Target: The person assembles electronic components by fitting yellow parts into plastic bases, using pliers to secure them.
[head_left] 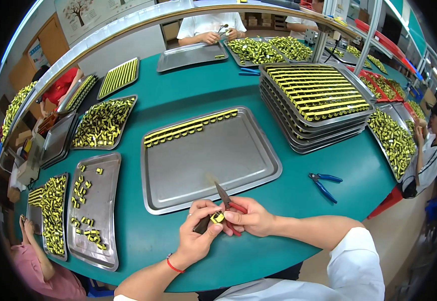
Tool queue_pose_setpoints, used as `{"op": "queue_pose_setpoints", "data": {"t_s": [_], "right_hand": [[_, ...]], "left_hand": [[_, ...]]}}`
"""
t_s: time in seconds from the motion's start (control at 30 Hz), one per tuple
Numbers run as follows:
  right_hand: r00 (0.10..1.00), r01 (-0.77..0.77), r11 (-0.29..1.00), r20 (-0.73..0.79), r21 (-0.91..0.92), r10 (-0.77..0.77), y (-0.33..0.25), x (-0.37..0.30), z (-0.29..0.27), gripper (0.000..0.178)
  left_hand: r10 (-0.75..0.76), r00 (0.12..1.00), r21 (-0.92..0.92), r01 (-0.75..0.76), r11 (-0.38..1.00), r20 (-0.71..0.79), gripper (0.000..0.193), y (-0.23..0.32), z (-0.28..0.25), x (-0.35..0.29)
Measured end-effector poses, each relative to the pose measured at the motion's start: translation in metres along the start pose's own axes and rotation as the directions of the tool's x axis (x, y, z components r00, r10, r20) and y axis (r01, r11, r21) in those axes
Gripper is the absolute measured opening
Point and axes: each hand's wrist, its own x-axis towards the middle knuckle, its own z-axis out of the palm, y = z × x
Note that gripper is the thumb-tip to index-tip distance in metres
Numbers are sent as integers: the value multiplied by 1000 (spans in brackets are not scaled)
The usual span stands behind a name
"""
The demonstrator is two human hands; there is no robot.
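Observation:
My left hand [198,233] is closed round a small yellow-and-black block-shaped component [218,217], pinched at the fingertips. A dark piece [202,224] also shows between its fingers; I cannot make out what it is. My right hand [251,216] grips red-handled long-nose pliers [222,193], their jaws pointing away over the near rim of a metal tray, and its thumb is against the component. That tray [206,165] carries rows of the same yellow-and-black components [191,126] along its far edge. Both hands are close together in front of the tray.
Blue-handled cutters [325,186] lie on the green table [298,213] at right. Beyond them rises a stack of filled trays [318,98]. Trays of loose components [103,123] stand at left, beside a sparsely filled tray [94,200]. Several other people sit round the table.

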Motion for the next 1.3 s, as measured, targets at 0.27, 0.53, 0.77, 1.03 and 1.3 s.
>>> {"op": "queue_pose_setpoints", "data": {"t_s": [0.27, 0.53, 0.77, 1.03, 1.3], "right_hand": [[990, 65, 990, -115, -122, -79, 1, -1, 9, 22], [992, 107, 993, -70, 50, -103, 7, -1, 3, 27], [976, 152, 987, -168, 55, -141, 8, 6, 4, 40], [972, 164, 986, -170, 8, -160, 6, 0, 3, 44], [979, 129, 991, -163, 29, -123, 8, -11, 9, 35]], "left_hand": [[127, 992, 240, -128, 962, 20, 36, -2, -2, 2], [95, 995, 283, -96, 954, 16, 38, 4, 3, 3], [138, 987, 294, -109, 950, -79, 38, -9, -2, 1], [-205, 955, -29, 204, 979, -214, 36, -9, -2, 7], [-221, 959, 88, 239, 967, -180, 34, -11, -7, -1]]}}
